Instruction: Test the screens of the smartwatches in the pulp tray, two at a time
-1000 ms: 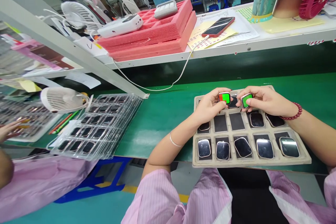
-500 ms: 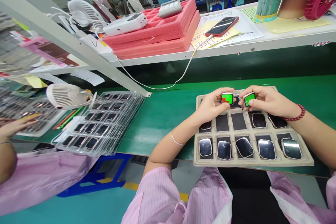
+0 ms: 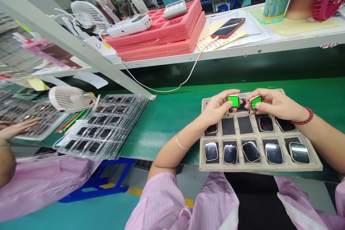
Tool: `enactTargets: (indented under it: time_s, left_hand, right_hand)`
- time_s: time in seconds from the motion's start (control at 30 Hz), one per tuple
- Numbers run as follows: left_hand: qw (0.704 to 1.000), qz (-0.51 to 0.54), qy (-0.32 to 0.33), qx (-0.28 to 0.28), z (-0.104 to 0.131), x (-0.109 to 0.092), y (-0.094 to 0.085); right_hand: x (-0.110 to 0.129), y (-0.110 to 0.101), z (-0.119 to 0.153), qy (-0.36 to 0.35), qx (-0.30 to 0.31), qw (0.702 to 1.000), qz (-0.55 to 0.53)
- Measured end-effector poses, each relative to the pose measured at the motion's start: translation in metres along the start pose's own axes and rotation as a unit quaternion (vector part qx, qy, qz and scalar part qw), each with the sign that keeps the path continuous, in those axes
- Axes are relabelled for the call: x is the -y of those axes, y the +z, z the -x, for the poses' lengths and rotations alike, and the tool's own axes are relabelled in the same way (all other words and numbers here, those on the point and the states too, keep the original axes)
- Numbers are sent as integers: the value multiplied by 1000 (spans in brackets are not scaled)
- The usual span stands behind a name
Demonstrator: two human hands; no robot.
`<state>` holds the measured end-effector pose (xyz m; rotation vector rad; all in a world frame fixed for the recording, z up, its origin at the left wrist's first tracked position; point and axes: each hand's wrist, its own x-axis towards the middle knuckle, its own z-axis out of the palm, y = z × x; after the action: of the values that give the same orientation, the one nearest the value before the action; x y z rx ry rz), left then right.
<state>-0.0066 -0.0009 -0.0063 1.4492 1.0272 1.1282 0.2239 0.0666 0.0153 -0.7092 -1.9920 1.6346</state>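
My left hand (image 3: pixel 219 105) is closed on a smartwatch (image 3: pixel 234 100) without a strap, its screen lit plain green. A second strapless smartwatch (image 3: pixel 255 102), also lit green, is pinched in my right hand (image 3: pixel 271 100), with the thumb on the glass. Both are held just above the back row of a beige tray (image 3: pixel 260 168). Dark-screened watches lie in several of its pockets, such as the watch (image 3: pixel 251 151) tilted in the front row. Two middle-row pockets show only dark pads. My hands hide part of the back row.
Stacked clear trays (image 3: pixel 107 125) of watches stand left on the green bench (image 3: pixel 167 115), near a small white fan (image 3: pixel 68 99). A co-worker's hand (image 3: pixel 20 127) is at far left. On the shelf above are pink foam trays (image 3: pixel 172 39) and a phone (image 3: pixel 228 28) with a trailing cable.
The screen of the watch in my left hand has gone from green with red blocks to all green, and my left thumb has shifted slightly left. My right hand keeps its place.
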Motion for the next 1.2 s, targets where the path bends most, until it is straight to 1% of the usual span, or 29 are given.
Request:
enactTargets:
  time_s: [0.13,0.3,0.43,0.6,0.7,0.93,1.2]
  left_hand:
    - [1000,13,4,11,0,-1,1]
    - [1000,12,-7,-13,0,0,0]
    - [1000,20,-9,-19,-1,3,0]
    - [999,35,1,-28,-1,2,1]
    - [998,49,0,-39,-2,1,1]
    - [999,25,-5,-48,0,-5,4]
    - [998,24,-11,-52,-1,-5,3]
  right_hand:
    - [-2,0,0,-11,-4,1000,1]
    - [0,0,0,-10,-13,1000,3]
    - [1,1,0,0,-17,1000,7]
    - [0,2,-1,-23,-3,1000,-5]
    - [0,2,-1,-23,6,1000,-3]
    - [-2,0,0,-24,6,1000,15]
    - [-1,1,-1,-27,6,1000,6]
